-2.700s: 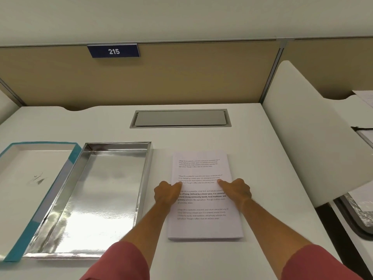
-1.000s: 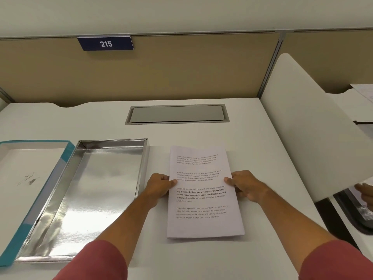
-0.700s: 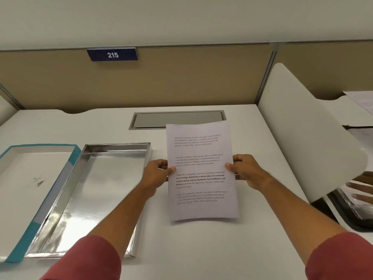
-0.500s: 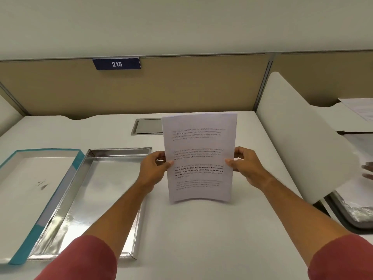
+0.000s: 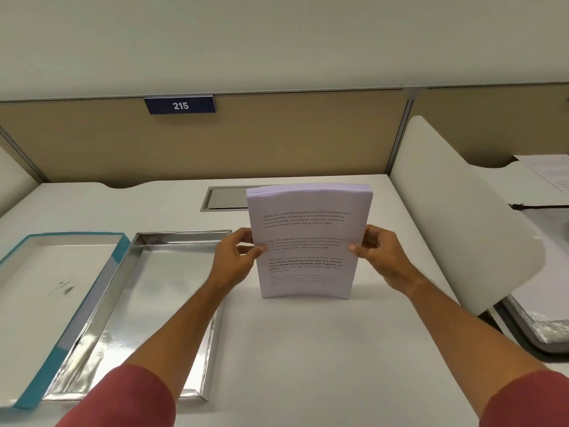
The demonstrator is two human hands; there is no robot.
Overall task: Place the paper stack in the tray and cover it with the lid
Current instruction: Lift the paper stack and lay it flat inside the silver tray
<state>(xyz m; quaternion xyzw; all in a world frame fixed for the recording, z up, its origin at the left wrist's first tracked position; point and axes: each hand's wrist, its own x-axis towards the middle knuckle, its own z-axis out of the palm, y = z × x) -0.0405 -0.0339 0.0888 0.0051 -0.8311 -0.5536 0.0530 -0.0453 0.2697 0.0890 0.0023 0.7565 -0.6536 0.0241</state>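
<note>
Thick white stack of printed paper sheets [image 5: 304, 241] stands upright on its near short edge on the white bench [image 5: 308, 349], right of the shallow rectangular silver foil-lined tray [image 5: 144, 291]. My left hand [image 5: 234, 260] pinches the stack's left edge, my right hand [image 5: 380, 257] pinches the right edge; both are closed on the paper, thumbs on the printed face. The white box lid with teal rim [image 5: 46, 282] lies open side up, left of the tray and touching it.

Risks, as I judge them:
- The stack bows towards the far side in the middle. If my pinch loosens, the sheets may fan or slide apart.
- The tray looks only a little wider than the sheets. A skewed lowering could catch a corner on the foil wall [image 5: 215, 303] and crumple it.
- My left forearm crosses over the tray's right wall; a careless sweep could nudge the tray.

Change since half a second ago: the stack was held clear of the bench, tilted. Its lower edge now rests on the bench, and the top edge shows the full thickness. Tray and lid have not moved.
</note>
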